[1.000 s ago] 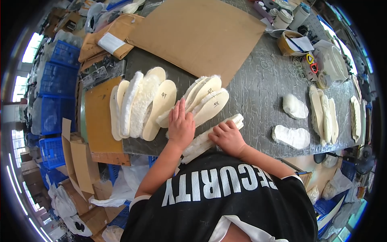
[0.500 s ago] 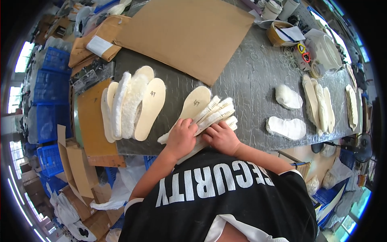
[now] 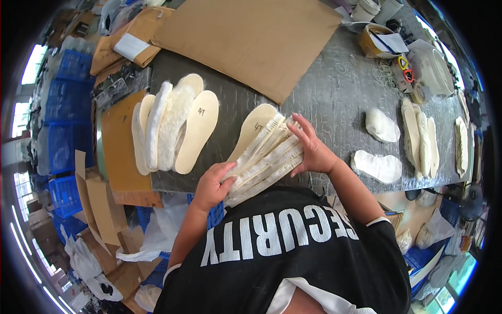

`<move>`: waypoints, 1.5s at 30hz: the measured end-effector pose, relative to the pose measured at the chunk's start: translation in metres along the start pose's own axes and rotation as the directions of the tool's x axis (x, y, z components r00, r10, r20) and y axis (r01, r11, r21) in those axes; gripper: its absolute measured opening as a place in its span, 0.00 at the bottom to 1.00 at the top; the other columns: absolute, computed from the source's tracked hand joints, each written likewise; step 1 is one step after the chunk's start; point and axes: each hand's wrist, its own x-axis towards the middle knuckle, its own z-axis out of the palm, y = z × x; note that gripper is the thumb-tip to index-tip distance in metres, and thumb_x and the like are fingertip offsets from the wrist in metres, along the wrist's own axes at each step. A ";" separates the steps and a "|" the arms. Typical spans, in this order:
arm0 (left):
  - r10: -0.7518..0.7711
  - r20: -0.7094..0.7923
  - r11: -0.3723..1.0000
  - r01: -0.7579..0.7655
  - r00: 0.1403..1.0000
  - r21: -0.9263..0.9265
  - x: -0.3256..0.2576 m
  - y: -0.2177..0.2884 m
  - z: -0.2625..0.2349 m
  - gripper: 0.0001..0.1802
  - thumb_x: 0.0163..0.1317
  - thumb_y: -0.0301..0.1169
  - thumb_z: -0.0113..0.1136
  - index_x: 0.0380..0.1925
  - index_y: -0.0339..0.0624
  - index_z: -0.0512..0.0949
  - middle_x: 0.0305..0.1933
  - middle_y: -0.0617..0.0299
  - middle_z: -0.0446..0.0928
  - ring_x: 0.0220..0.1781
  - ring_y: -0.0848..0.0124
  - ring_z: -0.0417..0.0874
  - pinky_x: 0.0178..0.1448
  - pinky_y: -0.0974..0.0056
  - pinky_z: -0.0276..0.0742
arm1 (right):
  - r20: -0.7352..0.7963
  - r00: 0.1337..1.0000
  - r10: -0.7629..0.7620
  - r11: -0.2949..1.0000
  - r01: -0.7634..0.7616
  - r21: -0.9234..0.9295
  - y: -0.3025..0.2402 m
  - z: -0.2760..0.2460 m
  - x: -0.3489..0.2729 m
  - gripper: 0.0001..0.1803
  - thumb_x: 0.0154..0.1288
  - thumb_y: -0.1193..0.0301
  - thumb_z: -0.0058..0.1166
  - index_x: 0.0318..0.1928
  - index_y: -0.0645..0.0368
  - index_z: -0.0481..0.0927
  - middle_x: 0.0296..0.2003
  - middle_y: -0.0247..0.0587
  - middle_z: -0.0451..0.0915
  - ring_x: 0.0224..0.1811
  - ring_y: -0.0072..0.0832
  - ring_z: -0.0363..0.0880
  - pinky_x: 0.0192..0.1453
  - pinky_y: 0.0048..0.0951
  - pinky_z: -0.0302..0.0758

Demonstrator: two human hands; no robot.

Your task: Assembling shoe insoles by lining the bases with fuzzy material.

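Note:
A stack of fleece-lined insoles (image 3: 269,163), turned on edge, lies at the table's near edge against my shirt. My left hand (image 3: 212,186) grips its left end, thumb on the near side. At the right end, my right hand (image 3: 317,150) clasps the stack between spread fingers and thumb. Behind the stack, one cream insole (image 3: 252,127) with a handwritten mark lies partly covered. Further left is a fanned group of insoles (image 3: 201,131), some fluffy white and some flat cream.
Brown cardboard (image 3: 251,42) covers the table's far middle. To the right lie a rolled fluffy piece (image 3: 381,125), a white insole (image 3: 377,166) and another insole bundle (image 3: 418,138). Scissors (image 3: 405,69), tape and a clear tub (image 3: 433,73) stand at far right. Blue crates (image 3: 68,120) are stacked left.
My hands have moved apart to the stack's two ends, the right one up and rightward, the left one slightly left. More of the stack's edges now shows.

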 end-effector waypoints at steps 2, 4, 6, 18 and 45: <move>0.025 -0.044 0.998 -0.027 0.999 -0.057 0.001 0.004 0.006 0.17 0.56 0.30 0.63 0.46 0.37 0.78 0.49 0.52 0.79 0.50 0.54 0.78 0.52 0.59 0.75 | 0.068 0.996 0.052 0.998 -0.050 -0.028 -0.005 -0.003 0.004 0.73 0.15 0.55 0.81 0.71 0.39 0.54 0.71 0.56 0.44 0.70 0.60 0.48 0.71 0.53 0.59; 0.078 -0.034 0.996 -0.076 0.996 0.052 0.001 0.007 0.011 0.13 0.56 0.29 0.62 0.42 0.37 0.79 0.45 0.54 0.79 0.45 0.55 0.78 0.49 0.59 0.75 | 0.082 0.996 0.023 0.999 -0.019 -0.050 -0.011 -0.004 0.003 0.72 0.16 0.56 0.81 0.71 0.38 0.55 0.71 0.57 0.43 0.70 0.60 0.48 0.70 0.53 0.60; 0.064 -0.009 0.993 -0.063 0.998 0.103 0.003 0.013 0.014 0.12 0.57 0.28 0.60 0.40 0.36 0.79 0.45 0.53 0.78 0.45 0.54 0.78 0.49 0.58 0.75 | 0.098 0.995 -0.004 0.997 0.011 -0.072 -0.019 -0.008 0.003 0.71 0.16 0.58 0.81 0.70 0.37 0.56 0.71 0.58 0.42 0.70 0.61 0.48 0.69 0.53 0.62; 0.079 0.055 0.949 -0.092 0.995 0.302 0.020 0.029 0.022 0.10 0.58 0.28 0.55 0.40 0.40 0.79 0.40 0.57 0.78 0.42 0.57 0.77 0.45 0.56 0.73 | 0.142 0.990 0.022 0.995 -0.007 -0.103 -0.023 -0.010 0.002 0.66 0.20 0.60 0.80 0.69 0.35 0.59 0.71 0.57 0.44 0.66 0.59 0.55 0.69 0.52 0.62; 0.169 0.121 0.896 -0.204 0.978 0.395 0.053 0.069 0.019 0.40 0.49 0.47 0.69 0.56 0.32 0.68 0.57 0.48 0.70 0.61 0.52 0.69 0.64 0.48 0.63 | 0.304 0.953 0.007 0.904 0.123 -0.408 -0.036 -0.003 0.008 0.28 0.39 0.71 0.66 0.44 0.54 0.69 0.38 0.36 0.76 0.45 0.36 0.76 0.49 0.38 0.71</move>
